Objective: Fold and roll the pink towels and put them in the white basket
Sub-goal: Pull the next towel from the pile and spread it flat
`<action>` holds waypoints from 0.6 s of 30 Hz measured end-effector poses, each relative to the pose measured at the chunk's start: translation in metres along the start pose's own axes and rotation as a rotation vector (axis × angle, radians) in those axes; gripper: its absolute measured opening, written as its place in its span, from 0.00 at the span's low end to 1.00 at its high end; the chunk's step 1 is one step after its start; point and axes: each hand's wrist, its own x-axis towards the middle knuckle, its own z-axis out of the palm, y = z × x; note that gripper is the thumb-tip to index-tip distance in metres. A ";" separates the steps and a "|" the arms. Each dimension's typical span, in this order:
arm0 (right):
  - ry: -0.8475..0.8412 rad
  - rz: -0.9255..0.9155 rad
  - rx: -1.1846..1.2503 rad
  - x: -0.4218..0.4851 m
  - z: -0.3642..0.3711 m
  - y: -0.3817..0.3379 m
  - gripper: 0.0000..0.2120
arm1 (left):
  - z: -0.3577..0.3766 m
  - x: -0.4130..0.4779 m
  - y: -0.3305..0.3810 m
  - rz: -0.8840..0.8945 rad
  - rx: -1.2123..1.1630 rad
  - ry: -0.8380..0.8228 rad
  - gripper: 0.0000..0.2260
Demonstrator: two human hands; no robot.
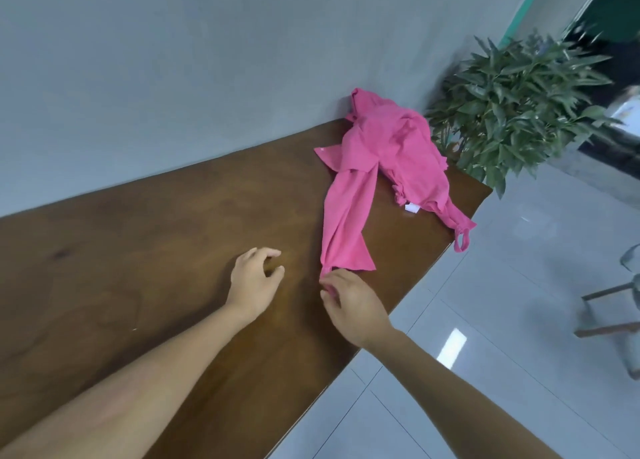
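Observation:
A heap of pink towels lies crumpled at the far right end of the brown wooden table, against the grey wall. One pink towel stretches out of the heap toward me in a long bunched strip. My right hand pinches the near corner of that strip at the table surface. My left hand hovers over the bare wood just left of it, fingers loosely curled and apart, holding nothing. The white basket is out of view.
A leafy green plant stands past the table's far right corner. The table's right edge drops to a pale tiled floor. A chair frame shows at the far right.

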 end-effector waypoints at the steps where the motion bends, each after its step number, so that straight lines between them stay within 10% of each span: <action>1: -0.021 0.000 0.001 -0.006 0.006 -0.008 0.12 | -0.009 0.001 -0.003 0.012 -0.030 -0.035 0.12; 18: -0.059 0.015 -0.120 0.024 -0.036 0.014 0.10 | -0.008 0.009 0.022 -0.075 -0.044 -0.209 0.11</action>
